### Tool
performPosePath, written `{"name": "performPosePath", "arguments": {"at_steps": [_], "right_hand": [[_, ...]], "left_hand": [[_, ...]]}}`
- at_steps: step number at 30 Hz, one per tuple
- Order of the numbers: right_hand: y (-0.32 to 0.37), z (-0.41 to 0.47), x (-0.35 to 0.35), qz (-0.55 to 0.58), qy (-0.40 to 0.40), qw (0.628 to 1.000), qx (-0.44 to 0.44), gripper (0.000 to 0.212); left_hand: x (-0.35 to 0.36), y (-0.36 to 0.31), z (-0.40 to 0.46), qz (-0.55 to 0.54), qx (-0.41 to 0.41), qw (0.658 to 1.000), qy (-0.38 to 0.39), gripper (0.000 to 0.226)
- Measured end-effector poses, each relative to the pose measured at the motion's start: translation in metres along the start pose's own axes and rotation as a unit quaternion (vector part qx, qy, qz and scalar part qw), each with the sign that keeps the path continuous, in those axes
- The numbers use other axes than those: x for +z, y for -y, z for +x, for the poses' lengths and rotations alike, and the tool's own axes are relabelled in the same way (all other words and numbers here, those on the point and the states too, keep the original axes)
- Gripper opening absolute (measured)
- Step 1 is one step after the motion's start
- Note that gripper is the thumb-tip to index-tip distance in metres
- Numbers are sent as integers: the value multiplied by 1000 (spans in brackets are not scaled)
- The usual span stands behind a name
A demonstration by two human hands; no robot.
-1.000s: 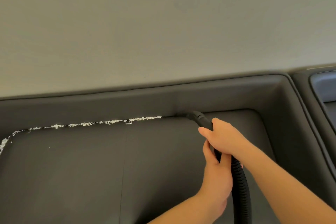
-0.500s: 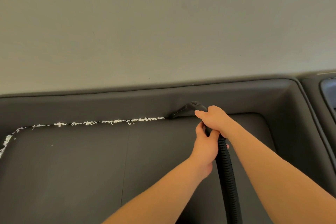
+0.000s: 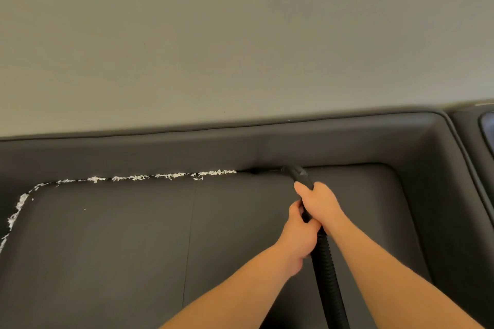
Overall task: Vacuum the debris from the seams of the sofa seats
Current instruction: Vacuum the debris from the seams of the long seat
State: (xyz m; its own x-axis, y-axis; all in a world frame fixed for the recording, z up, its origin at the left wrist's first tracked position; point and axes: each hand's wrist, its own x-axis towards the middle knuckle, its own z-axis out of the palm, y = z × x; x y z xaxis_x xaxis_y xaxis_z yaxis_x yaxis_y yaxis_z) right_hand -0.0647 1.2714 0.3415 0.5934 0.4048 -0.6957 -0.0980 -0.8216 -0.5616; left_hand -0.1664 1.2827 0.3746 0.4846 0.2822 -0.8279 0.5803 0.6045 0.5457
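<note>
Grip: my right hand (image 3: 319, 201) wraps the black plastic vacuum nozzle (image 3: 295, 172) near its neck; my left hand (image 3: 300, 232) clasps the ribbed black hose (image 3: 327, 272) just below.
Handling: I judge it light, nozzle stiff, hose bendy; holding near the neck steers best.
Position: nozzle tip lies in the rear seam of the dark grey leather sofa seat (image 3: 120, 248).
Debris: white shredded scraps (image 3: 144, 177) line the seam leftward and round the corner, fluffy and probably light.
</note>
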Motion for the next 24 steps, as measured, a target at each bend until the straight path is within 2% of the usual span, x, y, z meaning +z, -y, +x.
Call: {"name": "performPosePath", "arguments": {"at_steps": [4,7,10,16,20,24], "right_hand": [[-42,-32,17,-85,34,996,-10,35],[-26,-46,20,-196,38,978,-66,39],[7,-59,9,-247,29,962,-114,39],[37,-57,3,-238,46,960,-139,39],[46,-39,11,-221,50,966,-127,38],[54,-17,16,-157,51,982,-97,38]], "left_hand": [[3,37,-27,16,-42,999,29,56],[-7,41,-41,-15,-11,999,30,56],[-22,29,-57,-52,35,997,38,56],[-32,13,-67,-99,81,991,48,64],[-35,6,-48,-120,71,990,19,62],[-34,-1,-25,-141,66,988,-8,55]]}}
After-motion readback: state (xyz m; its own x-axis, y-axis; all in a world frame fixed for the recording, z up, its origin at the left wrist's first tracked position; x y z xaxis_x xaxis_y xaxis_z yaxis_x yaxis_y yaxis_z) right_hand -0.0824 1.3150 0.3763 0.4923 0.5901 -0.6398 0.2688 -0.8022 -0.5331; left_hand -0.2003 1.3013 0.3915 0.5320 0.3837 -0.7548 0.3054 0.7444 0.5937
